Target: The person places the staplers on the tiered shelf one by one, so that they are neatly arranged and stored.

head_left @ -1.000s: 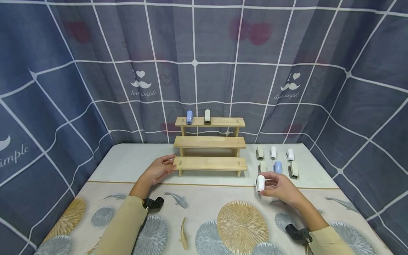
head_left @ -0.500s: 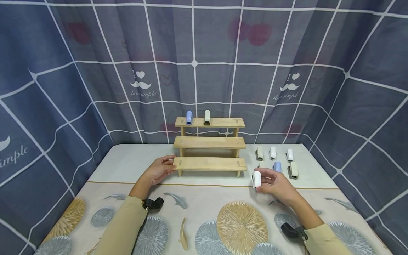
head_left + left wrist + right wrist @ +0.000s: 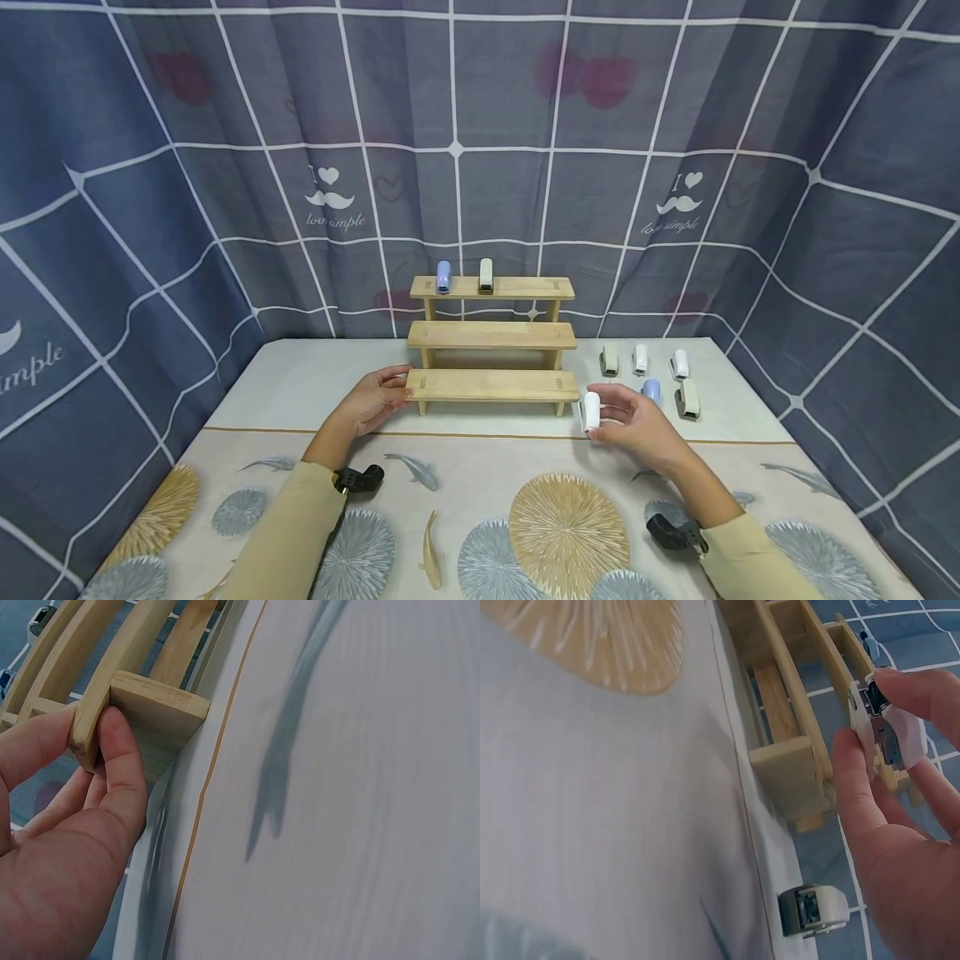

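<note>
A three-tier wooden display stand [image 3: 491, 385] sits at the back of the table. My left hand [image 3: 375, 402] pinches the left end of its lowest board [image 3: 88, 724] between thumb and fingers. Beside the stand's right end, my right hand [image 3: 637, 425] holds a small white stapler [image 3: 591, 412] between thumb and fingertips. In the right wrist view, the metal inside of that stapler [image 3: 889, 724] shows. On the top tier stand a blue stapler [image 3: 444, 277] and, right of it, a cream stapler [image 3: 486, 276]. The two lower tiers bear nothing.
Right of the stand are several more small staplers, among them a white one [image 3: 679, 364], a blue one [image 3: 651, 390] partly behind my right hand, and a cream one [image 3: 687, 400]. A checked curtain [image 3: 510, 192] surrounds the table's back and sides. The patterned tablecloth [image 3: 420, 550] covers the front.
My right hand has moved left and slightly up with the white stapler, toward the stand's right end. My left hand has kept its hold on the lowest board.
</note>
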`<state>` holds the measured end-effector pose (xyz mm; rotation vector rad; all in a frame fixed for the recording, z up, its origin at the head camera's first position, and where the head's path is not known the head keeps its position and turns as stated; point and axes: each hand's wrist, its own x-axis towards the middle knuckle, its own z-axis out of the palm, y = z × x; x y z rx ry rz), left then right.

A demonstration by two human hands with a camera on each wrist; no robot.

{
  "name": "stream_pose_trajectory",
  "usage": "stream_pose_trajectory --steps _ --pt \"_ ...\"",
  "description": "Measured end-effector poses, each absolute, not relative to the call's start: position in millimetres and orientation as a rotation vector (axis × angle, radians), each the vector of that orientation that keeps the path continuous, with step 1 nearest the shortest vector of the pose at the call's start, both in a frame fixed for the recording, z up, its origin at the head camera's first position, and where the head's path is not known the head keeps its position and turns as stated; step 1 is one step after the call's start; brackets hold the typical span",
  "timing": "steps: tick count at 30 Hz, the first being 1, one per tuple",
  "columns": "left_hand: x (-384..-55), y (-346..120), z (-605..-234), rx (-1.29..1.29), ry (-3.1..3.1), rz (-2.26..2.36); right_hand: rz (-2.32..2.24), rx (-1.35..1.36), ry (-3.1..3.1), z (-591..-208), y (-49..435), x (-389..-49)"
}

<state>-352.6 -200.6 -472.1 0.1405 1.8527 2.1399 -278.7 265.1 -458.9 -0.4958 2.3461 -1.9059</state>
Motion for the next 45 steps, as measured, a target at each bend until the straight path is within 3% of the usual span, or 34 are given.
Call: stream_pose_trajectory --steps 26,45 --pt "-353.3 -200.8 -474.8 0.093 1.856 2.143 -1.99 -0.507 2.252 -432.3 230.4 -304.2" --pt "-352.0 -200.8 -471.8 0.119 1.844 2.147 -2.026 -0.537 2.239 -383.7 206.4 -348.9"
